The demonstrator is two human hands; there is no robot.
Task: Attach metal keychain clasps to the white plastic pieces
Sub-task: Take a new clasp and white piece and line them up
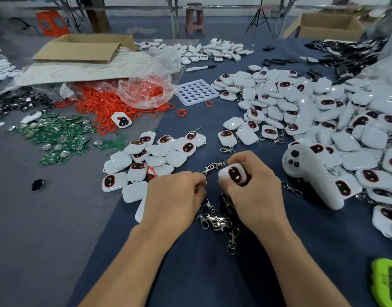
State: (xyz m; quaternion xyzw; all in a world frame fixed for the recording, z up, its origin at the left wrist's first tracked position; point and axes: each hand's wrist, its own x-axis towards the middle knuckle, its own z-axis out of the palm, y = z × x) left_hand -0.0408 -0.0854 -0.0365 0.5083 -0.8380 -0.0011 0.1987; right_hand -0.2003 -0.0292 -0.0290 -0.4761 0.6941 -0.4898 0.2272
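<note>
My right hand [254, 191] grips a white plastic piece [233, 173] with a dark, red-rimmed oval window facing up. My left hand [175, 196] pinches one end of a metal keychain clasp [212, 166] that stretches up and right toward the piece. A loose heap of metal clasps [217, 218] lies on the dark cloth between and below my hands. A small group of white pieces [155, 156] sits just left of my hands. A large pile of white pieces with clasps on them [301, 111] spreads across the right side.
A white handheld controller [310, 171] lies right of my right hand. Red rings [111, 105] spill from a plastic bag; green circuit boards [57, 138] lie at left. A white tray with round holes [196, 91], cardboard boxes [84, 49] and a green object [387, 282] are also here.
</note>
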